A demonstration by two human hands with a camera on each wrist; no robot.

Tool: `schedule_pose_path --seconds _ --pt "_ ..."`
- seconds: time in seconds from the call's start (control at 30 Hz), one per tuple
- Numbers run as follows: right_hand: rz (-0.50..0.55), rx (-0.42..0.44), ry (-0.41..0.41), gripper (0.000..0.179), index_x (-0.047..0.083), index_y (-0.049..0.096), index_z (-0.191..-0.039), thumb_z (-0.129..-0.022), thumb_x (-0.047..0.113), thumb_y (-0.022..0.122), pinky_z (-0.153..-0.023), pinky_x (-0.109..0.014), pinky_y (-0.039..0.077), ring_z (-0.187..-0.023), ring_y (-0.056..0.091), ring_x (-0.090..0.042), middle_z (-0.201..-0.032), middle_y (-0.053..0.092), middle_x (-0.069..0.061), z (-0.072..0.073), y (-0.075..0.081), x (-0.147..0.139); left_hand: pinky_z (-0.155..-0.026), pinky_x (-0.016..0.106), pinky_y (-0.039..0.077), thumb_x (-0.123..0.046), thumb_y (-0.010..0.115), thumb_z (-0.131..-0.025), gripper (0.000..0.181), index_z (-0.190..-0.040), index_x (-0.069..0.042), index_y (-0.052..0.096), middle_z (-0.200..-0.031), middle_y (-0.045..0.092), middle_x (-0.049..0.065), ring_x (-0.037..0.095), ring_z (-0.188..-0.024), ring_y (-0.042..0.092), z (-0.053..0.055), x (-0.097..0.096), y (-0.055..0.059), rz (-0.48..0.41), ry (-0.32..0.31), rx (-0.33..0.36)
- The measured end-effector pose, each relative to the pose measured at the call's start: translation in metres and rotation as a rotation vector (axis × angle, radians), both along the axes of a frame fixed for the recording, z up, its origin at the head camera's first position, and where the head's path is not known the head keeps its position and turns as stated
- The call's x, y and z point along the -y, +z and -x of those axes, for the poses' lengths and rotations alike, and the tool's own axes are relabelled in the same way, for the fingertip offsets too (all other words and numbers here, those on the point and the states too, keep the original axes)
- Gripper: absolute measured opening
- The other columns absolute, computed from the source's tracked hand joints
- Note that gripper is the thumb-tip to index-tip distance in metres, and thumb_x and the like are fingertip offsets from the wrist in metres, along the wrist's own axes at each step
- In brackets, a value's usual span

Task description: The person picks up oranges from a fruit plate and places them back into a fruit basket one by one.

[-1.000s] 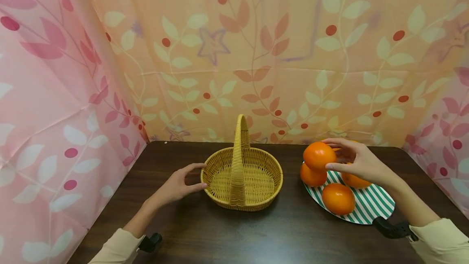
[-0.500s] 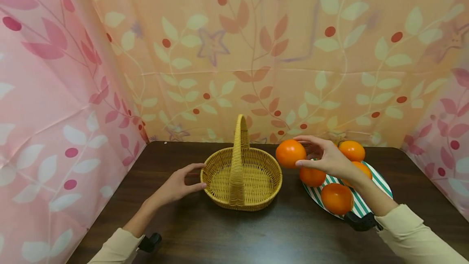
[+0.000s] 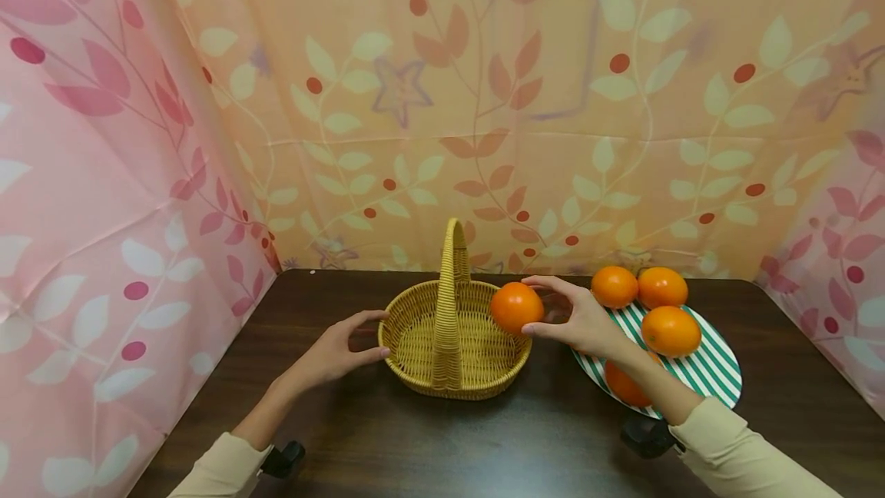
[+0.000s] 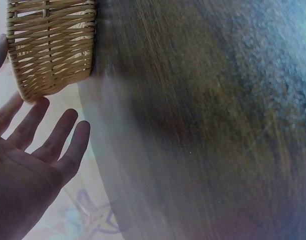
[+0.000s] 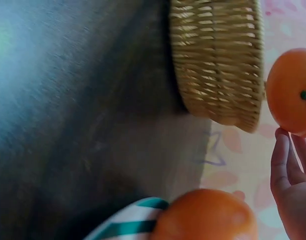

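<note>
A yellow wicker basket with a tall arched handle stands upright in the middle of the table. My left hand touches the left side of its rim, the thumb and fingers spread along the outside. In the left wrist view its fingers are extended, with fingertips against the woven wall. Between thumb and fingers, my right hand pinches an orange above the right part of the basket's rim. The orange's small green stem mark shows in the right wrist view, beside the basket wall.
An oval plate with green and white stripes lies at the right, bearing several oranges. My right forearm partly hides those at its near side. Dark wood table runs back to a floral curtain.
My right hand has carried the orange leftward from over the plate to the basket's right rim, dipping lower lately. The left hand stays at the basket's left side.
</note>
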State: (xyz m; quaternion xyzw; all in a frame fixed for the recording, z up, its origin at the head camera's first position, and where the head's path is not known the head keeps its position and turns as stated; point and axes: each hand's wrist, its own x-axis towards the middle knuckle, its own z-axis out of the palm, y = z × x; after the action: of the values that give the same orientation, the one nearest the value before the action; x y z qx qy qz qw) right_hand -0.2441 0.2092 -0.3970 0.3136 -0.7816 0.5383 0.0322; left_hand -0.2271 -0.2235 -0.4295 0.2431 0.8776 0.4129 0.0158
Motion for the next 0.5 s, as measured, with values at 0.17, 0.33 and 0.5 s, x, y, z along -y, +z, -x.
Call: schedule_pose_path --seconds 0.17,0.33,0.5 --pt "0.021 -0.003 -0.001 0.064 0.005 0.055 -0.142 -0.084 0.005 0.084 -0.074 -0.036 0.059 -0.1 0.069 -0.026 -0.131 0.063 -0.015 -0.003 -0.011 0.006 -0.098 0.064 0.045 -0.035 0.077 -0.093 0.066 -0.147 -0.007 0.052 -0.146 0.053 0.013 0.047 -0.126 0.052 0.0 0.0 -0.001 0.001 0.0 0.0" --pt "0.011 -0.065 0.012 0.066 0.005 0.057 -0.14 -0.082 0.006 0.087 -0.074 -0.037 0.059 -0.1 0.067 -0.027 -0.13 0.064 -0.01 -0.005 -0.02 0.012 -0.097 0.064 0.046 -0.032 0.077 -0.094 0.063 -0.146 -0.007 0.052 -0.146 0.053 0.013 0.047 -0.125 0.053 -0.002 0.0 0.001 -0.001 -0.002 -0.009" --pt "-0.062 -0.087 0.021 0.067 0.012 0.059 -0.139 -0.079 0.012 0.09 -0.075 -0.04 0.059 -0.096 0.066 -0.025 -0.129 0.062 -0.002 -0.007 -0.026 0.015 -0.097 0.065 0.045 -0.03 0.076 -0.094 0.061 -0.145 -0.007 0.053 -0.145 0.053 0.014 0.048 -0.125 0.053 -0.004 -0.001 0.003 -0.002 -0.001 -0.008"
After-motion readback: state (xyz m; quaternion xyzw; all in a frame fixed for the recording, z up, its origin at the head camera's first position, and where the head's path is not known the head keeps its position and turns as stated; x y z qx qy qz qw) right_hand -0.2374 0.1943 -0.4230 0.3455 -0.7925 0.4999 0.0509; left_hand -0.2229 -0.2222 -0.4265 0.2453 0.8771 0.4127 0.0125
